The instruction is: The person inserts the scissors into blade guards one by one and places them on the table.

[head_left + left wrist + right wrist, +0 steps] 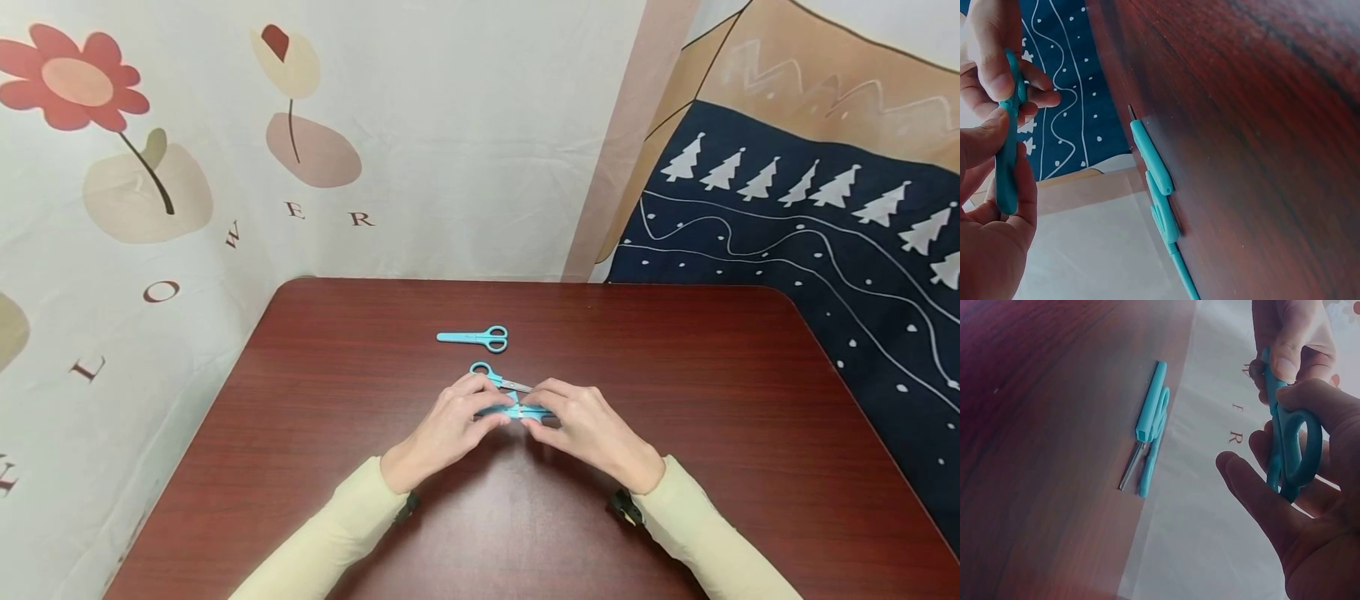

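Fingers of the left hand (453, 421) pinch a slim turquoise plastic sheath (1006, 178); the right hand's (588, 423) pinch turquoise loop-handled scissors (1314, 453) at its mouth, above the dark red-brown wood-grained worktop (337, 400). From the right wrist we see a loose turquoise sheath (1152, 399), mostly hidden by hands in our head view, near scissors with bare metal blades (516, 386) and a sheathed turquoise pair (465, 337). Worktop spreads wide on both sides, its far and side edges well apart from the hands.

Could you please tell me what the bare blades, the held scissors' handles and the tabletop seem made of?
Bare blades: apparently metal, shiny and silvery. Held scissors' handles: probably smooth plastic, evenly turquoise with rounded edges. Tabletop: glossy wood or laminate, showing reflections and reddish-brown grain.
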Motion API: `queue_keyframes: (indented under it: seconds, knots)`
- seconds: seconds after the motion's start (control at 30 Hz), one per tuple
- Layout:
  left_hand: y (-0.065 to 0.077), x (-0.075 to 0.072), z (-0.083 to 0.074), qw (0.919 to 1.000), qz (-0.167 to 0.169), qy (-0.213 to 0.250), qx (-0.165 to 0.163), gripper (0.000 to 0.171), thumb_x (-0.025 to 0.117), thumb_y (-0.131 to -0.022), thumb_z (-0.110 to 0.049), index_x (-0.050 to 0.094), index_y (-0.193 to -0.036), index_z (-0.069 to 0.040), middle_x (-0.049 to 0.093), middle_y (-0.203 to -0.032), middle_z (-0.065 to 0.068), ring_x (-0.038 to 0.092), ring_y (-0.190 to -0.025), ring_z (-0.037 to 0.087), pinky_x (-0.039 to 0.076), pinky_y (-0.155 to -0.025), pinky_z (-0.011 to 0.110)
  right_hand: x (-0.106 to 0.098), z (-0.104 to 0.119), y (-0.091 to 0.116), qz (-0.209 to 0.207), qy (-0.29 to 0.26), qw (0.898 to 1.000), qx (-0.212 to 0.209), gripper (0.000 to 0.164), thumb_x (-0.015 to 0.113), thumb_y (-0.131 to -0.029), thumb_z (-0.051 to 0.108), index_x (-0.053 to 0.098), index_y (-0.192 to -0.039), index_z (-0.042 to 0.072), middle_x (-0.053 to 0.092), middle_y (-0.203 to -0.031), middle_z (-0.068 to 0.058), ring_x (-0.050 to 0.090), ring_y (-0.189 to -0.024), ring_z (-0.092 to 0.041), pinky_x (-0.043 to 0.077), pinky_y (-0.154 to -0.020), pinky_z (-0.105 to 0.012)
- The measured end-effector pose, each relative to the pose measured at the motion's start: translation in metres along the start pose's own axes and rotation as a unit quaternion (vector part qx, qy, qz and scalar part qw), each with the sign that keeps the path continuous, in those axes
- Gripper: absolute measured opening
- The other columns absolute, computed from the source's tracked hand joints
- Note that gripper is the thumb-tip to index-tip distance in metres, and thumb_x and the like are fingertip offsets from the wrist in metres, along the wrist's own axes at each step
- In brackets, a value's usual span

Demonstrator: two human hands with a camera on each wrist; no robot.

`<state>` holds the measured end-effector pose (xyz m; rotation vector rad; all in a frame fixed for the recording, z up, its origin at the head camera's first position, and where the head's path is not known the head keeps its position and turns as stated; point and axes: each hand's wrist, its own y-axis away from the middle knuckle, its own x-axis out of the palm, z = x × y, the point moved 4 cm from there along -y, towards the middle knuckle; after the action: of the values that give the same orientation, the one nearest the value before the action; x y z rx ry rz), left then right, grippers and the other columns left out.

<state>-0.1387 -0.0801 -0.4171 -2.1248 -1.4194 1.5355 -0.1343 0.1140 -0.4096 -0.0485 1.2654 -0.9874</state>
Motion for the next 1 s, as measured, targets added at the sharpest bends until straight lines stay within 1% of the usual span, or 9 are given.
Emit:
queue_keyframes:
  seconds: [0.2,0.37,0.5,0.63,0.77,0.87,1.0]
  knots:
    - [0.0003,0.0008,0.0014,1.0,0.006,0.005,-0.005,0.023,0.087,-0.081,-0.004,0.08,-0.103,-0.007,0.067,-0.096,-0.001,0.061,-0.092,0.017,0.052,-0.079,0.025,0.0032,-0.0009,-0.0001,0.003,-0.006,1.0,0.002,0.021,0.086,-0.084,0.009,0.075,-0.103,0.006,0.072,-0.1,0.0,0.067,-0.075,-0.005,0.054,-0.067,-0.015]
    - [0.0013,0.0016,0.0029,0.9998,0.012,0.012,-0.009,0.023,0.086,-0.081,-0.003,0.08,-0.104,-0.006,0.067,-0.096,-0.001,0.062,-0.093,0.017,0.052,-0.08,0.025,0.0057,-0.0022,0.001,0.0,-0.007,1.0,-0.006,0.022,0.085,-0.084,0.008,0.075,-0.103,0.006,0.072,-0.099,-0.001,0.065,-0.073,-0.005,0.053,-0.065,-0.014]
    - [0.0026,0.0027,0.0039,0.9999,0.01,0.011,-0.005,0.022,0.086,-0.082,-0.005,0.08,-0.103,-0.006,0.067,-0.095,0.0,0.064,-0.093,0.017,0.052,-0.08,0.025,0.0063,-0.0026,0.0004,0.005,-0.002,1.0,-0.009,0.021,0.085,-0.085,0.009,0.075,-0.103,0.005,0.072,-0.098,-0.001,0.065,-0.072,-0.005,0.053,-0.065,-0.013]
    - [0.0014,0.0029,0.0046,0.9999,0.004,0.013,0.003,0.022,0.087,-0.082,-0.006,0.08,-0.103,-0.007,0.068,-0.097,0.0,0.064,-0.094,0.017,0.053,-0.08,0.023,0.0045,-0.0044,-0.001,0.011,-0.003,1.0,-0.004,0.021,0.085,-0.086,0.011,0.076,-0.103,0.006,0.072,-0.099,-0.001,0.067,-0.075,-0.005,0.054,-0.067,-0.015]
    - [-0.002,0.0037,0.0039,0.9997,0.014,0.02,0.006,0.025,0.086,-0.083,-0.006,0.079,-0.107,-0.008,0.068,-0.102,0.0,0.065,-0.097,0.016,0.052,-0.082,0.022,0.0008,-0.0066,-0.0001,0.002,-0.003,1.0,-0.002,0.022,0.086,-0.084,0.011,0.075,-0.103,0.007,0.072,-0.099,0.001,0.068,-0.077,-0.004,0.056,-0.068,-0.017]
    - [-0.003,0.0029,0.003,0.9994,0.03,0.02,-0.004,0.027,0.085,-0.085,-0.008,0.078,-0.111,-0.007,0.068,-0.105,0.001,0.065,-0.097,0.015,0.053,-0.082,0.022,0.0002,-0.0068,0.0018,0.003,0.0,1.0,-0.002,0.022,0.086,-0.084,0.012,0.075,-0.103,0.008,0.071,-0.1,0.002,0.068,-0.078,-0.004,0.056,-0.068,-0.018]
    - [0.0002,-0.0014,0.0034,0.9987,0.037,0.016,-0.032,0.029,0.086,-0.084,-0.01,0.077,-0.111,-0.006,0.069,-0.109,0.003,0.065,-0.092,0.014,0.054,-0.078,0.024,0.0003,-0.0067,0.0036,0.011,0.013,1.0,0.013,0.024,0.087,-0.084,0.014,0.075,-0.105,0.009,0.071,-0.102,0.002,0.068,-0.08,-0.006,0.057,-0.07,-0.019]
